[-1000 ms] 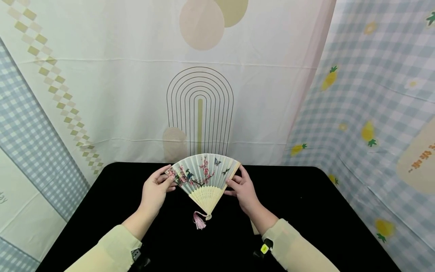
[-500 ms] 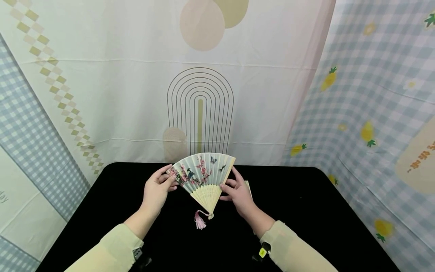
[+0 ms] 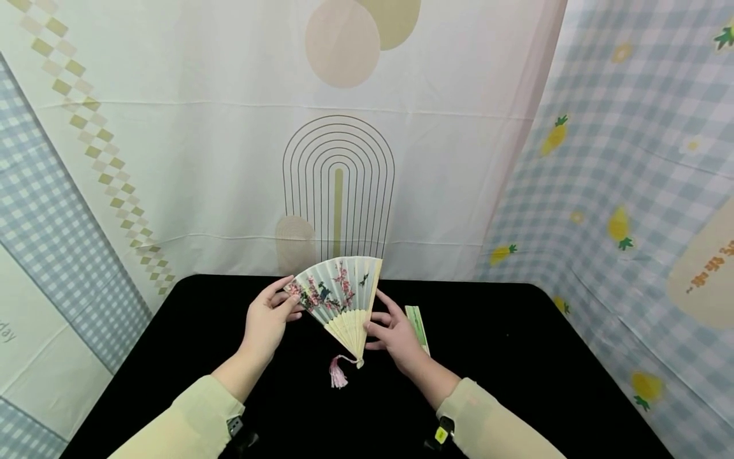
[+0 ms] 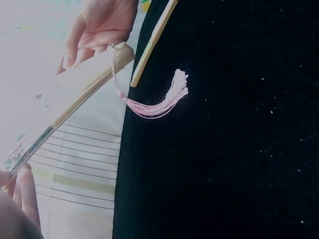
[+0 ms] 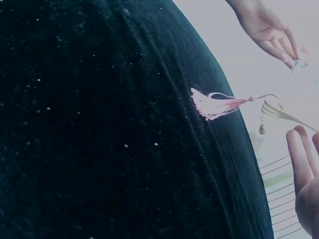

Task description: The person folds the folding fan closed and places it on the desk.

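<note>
A folding fan (image 3: pixel 341 290) with pink blossoms, a bird and pale bamboo ribs is held partly spread above the black table. My left hand (image 3: pixel 264 325) pinches its left outer edge between thumb and fingers. Along the right guard rib, my right hand (image 3: pixel 399 336) grips with its thumb in front and fingers behind. From the pivot at the bottom hangs a pink tassel (image 3: pixel 338 375), also plain in the left wrist view, where the tassel (image 4: pixel 159 103) dangles over black cloth. Overexposure washes out much of the fan in the right wrist view.
A narrow green-and-cream flat item (image 3: pixel 418 326) lies on the black table (image 3: pixel 493 357) just behind my right hand, partly covered by it. A white patterned curtain (image 3: pixel 229 159) stands behind the table, with blue checked cloth (image 3: pixel 608 166) at the right.
My right hand has moved left with the right guard rib, so the fan is narrower and its butterfly is folded out of sight. The green-and-cream item has come into view. The left hand barely shifts.
</note>
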A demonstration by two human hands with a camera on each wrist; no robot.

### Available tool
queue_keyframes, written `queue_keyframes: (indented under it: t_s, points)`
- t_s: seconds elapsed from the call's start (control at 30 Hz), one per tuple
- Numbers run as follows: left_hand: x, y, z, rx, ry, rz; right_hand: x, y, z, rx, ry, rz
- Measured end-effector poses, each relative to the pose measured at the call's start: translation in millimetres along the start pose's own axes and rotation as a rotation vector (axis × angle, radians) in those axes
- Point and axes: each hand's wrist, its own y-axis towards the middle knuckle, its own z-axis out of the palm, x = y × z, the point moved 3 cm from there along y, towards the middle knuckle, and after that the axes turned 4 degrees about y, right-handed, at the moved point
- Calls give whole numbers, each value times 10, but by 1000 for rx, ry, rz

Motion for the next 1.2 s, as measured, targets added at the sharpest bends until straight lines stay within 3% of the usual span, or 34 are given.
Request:
queue_keyframes:
  t_s: [0.6,1.2]
  points:
    - [-32,34,5,-6,-1,5,-51,-103,66,14,-48,46]
    - [-70,44,47,-7,-37,35,-51,-128,78,59,-74,21]
